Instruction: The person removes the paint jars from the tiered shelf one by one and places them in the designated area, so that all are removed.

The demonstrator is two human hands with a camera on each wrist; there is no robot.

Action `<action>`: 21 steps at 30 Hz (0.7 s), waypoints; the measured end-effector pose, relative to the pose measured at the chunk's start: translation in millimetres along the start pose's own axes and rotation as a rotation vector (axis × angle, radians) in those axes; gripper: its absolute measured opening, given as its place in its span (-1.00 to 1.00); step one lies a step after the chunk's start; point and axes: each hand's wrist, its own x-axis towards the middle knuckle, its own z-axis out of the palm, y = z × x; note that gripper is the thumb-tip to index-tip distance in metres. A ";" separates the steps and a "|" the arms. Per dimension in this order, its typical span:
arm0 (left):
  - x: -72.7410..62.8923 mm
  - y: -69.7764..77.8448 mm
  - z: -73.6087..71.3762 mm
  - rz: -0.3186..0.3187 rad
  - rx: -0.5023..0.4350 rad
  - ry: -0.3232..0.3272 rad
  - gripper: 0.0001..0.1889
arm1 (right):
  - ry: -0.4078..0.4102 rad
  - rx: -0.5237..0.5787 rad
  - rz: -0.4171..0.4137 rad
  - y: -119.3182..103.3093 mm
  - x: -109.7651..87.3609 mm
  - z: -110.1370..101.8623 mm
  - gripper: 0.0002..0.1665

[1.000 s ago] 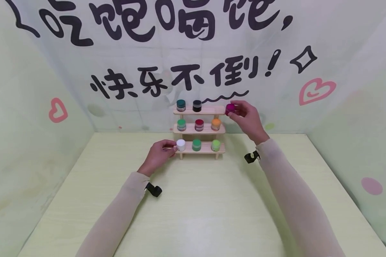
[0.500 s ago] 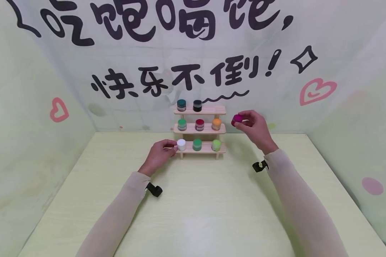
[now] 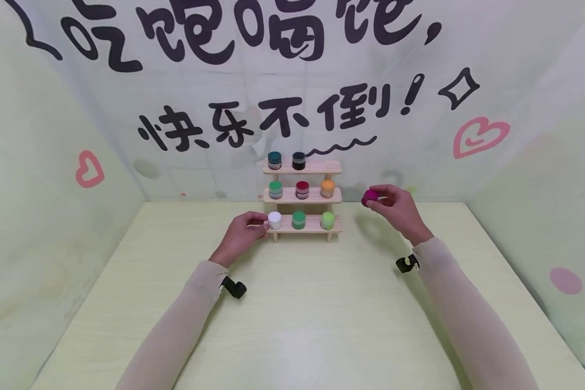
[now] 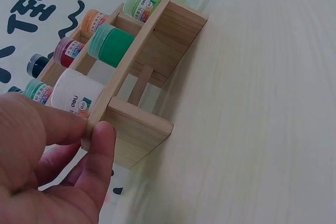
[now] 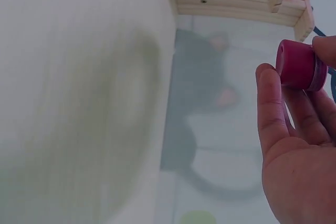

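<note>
Holding one magenta jar [image 3: 370, 197], one eight-jar rack [image 3: 314, 196].

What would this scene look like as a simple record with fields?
Furniture: three-tiered pale wooden rack on pale wood-grain table
Top shelf: round teal jar, round black jar
Middle shelf: round mint-green jar, round red jar, round orange jar
Bottom shelf: round white jar, round green jar, round lime jar
Left grip: pinching bottom shelf's left end
Right grip: holding round magenta jar beyond the rack's right side
</note>
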 end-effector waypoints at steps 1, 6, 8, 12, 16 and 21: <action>-0.1 0.3 0.2 -0.003 -0.011 -0.004 -0.62 | -0.004 -0.010 -0.002 2.6 -0.6 -0.4 -0.38; 0.6 1.0 0.4 -0.015 -0.083 -0.026 -0.62 | -0.017 -0.041 0.012 17.2 -0.8 -3.6 -0.36; 1.3 0.8 0.3 -0.021 -0.102 -0.034 -0.62 | -0.027 -0.063 0.023 22.5 -0.7 -4.9 -0.35; 1.8 2.2 0.1 -0.021 -0.121 -0.047 -0.62 | -0.070 -0.092 0.052 31.1 -1.3 -6.1 -0.36; 2.4 1.6 -0.5 -0.019 -0.137 -0.050 -0.61 | -0.122 -0.082 0.083 37.7 -0.5 -6.6 -0.39; 2.4 0.4 -0.4 -0.024 -0.142 -0.052 -0.61 | -0.189 -0.133 0.113 45.1 1.9 -6.8 -0.38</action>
